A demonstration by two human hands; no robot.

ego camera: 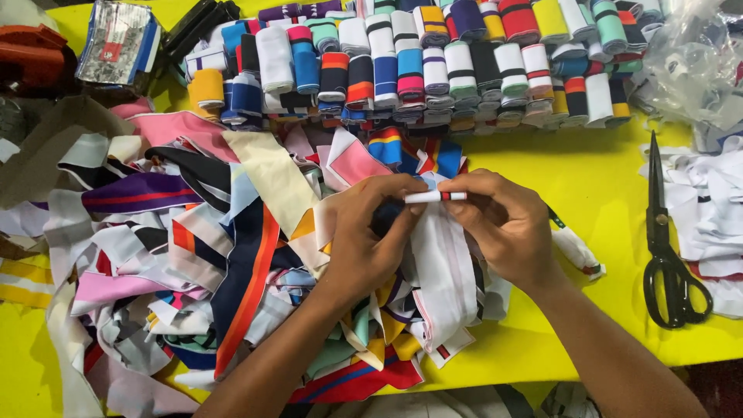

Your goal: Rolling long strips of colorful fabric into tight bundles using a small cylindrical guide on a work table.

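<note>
Rolling a white ribbed fabric strip with a red stripe (436,197) between both hands, above the loose pile.

The started roll is a tight little cylinder, held level; its tail of white cloth (443,271) hangs down onto the heap of mixed coloured fabric strips (193,248). My left hand (364,232) is closed, thumb and fingertips pinching the roll's left end; my right hand (503,220) is closed too, pinching the right end. To do it well, I judge: keep edges flush, tail taut, turns tight. Behind, stacked rows of finished fabric rolls (433,70) on the yellow bench (588,178). Black scissors (665,240) lie well to the right, beside a pile of white offcuts (716,201).
</note>
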